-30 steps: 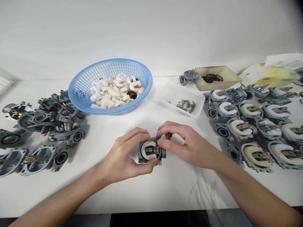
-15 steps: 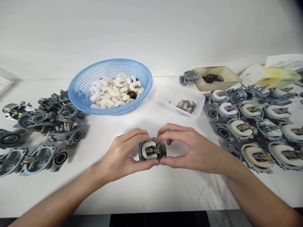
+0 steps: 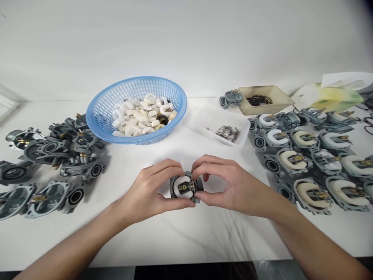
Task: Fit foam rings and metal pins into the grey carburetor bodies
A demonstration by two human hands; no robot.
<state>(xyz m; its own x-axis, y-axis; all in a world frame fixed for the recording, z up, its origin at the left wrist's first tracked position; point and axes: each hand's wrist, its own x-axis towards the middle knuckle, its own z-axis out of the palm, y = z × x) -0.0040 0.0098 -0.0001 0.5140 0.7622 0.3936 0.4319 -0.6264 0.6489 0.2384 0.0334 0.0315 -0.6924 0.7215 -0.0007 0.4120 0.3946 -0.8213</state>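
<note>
A grey metal carburetor body [image 3: 172, 190] lies at the front middle of the table, its open side up. A white C-shaped float [image 3: 178, 188] is seated inside it, curving round brass jets. My left hand [image 3: 154, 190] grips the body's left side, thumb along the near edge and fingers at the far edge. My right hand [image 3: 230, 182] closes on the right side by the float's hinge, with thumb and fingertips touching there. Whether a small pin sits between those fingertips is hidden.
A blue basket [image 3: 96, 112] of white floats stands behind. A white tray [image 3: 201, 120] holds small metal pins; a beige bin [image 3: 271, 107] holds black rings. Carburetor bodies [image 3: 52, 194] crowd the left; others with floats [image 3: 310, 194] stand in rows at right.
My right thumb has moved slightly inward and up on the carburetor's near right edge. The view has shifted a little. The float stays seated.
</note>
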